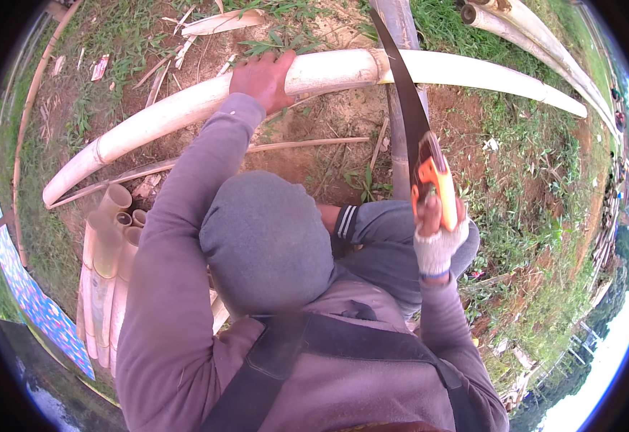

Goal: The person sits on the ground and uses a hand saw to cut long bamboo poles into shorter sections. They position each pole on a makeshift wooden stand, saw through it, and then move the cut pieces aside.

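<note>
A thick pale bamboo pole (170,115) lies across the view, bowed by the lens. My bare left hand (263,79) is wrapped over its top, left of the middle. In my right hand (440,241), which wears a whitish knitted glove, is a handsaw (409,93) with a dark curved blade and an orange and dark handle. The blade crosses the bamboo just right of a node; how deep it sits cannot be told. A greyish pole (399,147) runs beneath the bamboo at that spot. My bent knees (268,241) are below.
Several cut bamboo tubes (106,252) stand bundled at the left, near a blue patterned sheet (34,288). More bamboo poles (537,43) lie at the upper right. A thin bamboo strip (307,143) and split pieces (221,23) lie on grass and reddish soil.
</note>
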A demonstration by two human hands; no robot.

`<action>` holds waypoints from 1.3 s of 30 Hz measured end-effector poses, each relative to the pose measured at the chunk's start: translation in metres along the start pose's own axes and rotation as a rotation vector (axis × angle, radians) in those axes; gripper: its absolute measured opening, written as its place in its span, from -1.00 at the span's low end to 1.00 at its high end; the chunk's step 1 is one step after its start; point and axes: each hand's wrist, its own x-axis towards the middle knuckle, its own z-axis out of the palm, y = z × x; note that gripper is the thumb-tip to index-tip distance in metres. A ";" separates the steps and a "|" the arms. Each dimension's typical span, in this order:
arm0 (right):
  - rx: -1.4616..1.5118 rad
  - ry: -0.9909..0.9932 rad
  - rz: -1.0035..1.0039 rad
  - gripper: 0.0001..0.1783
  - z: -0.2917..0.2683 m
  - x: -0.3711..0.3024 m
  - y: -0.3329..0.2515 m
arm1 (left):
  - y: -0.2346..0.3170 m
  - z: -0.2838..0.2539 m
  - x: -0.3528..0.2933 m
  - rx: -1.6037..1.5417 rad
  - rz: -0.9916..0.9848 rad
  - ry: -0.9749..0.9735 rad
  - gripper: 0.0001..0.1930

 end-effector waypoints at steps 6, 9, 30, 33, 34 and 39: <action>0.266 0.029 0.297 -0.74 0.068 0.147 -0.030 | -0.006 0.002 0.002 -0.047 0.005 0.013 -0.14; 0.248 -0.026 0.373 -0.74 0.031 0.058 -0.018 | -0.006 -0.002 0.005 -0.058 0.006 0.029 -0.16; 0.351 -0.142 0.585 -0.60 -0.069 -0.060 -0.030 | -0.003 0.001 -0.002 -0.019 -0.016 -0.032 -0.09; 0.486 0.056 0.586 -0.65 -0.009 -0.003 -0.029 | -0.006 0.000 0.004 -0.004 -0.012 -0.006 -0.09; 0.460 0.076 0.519 -0.67 0.019 0.034 -0.022 | -0.005 0.003 0.003 -0.009 -0.004 0.000 -0.09; 0.298 0.033 0.364 -0.73 0.078 0.144 -0.019 | -0.004 -0.008 0.009 -0.022 0.016 -0.016 -0.10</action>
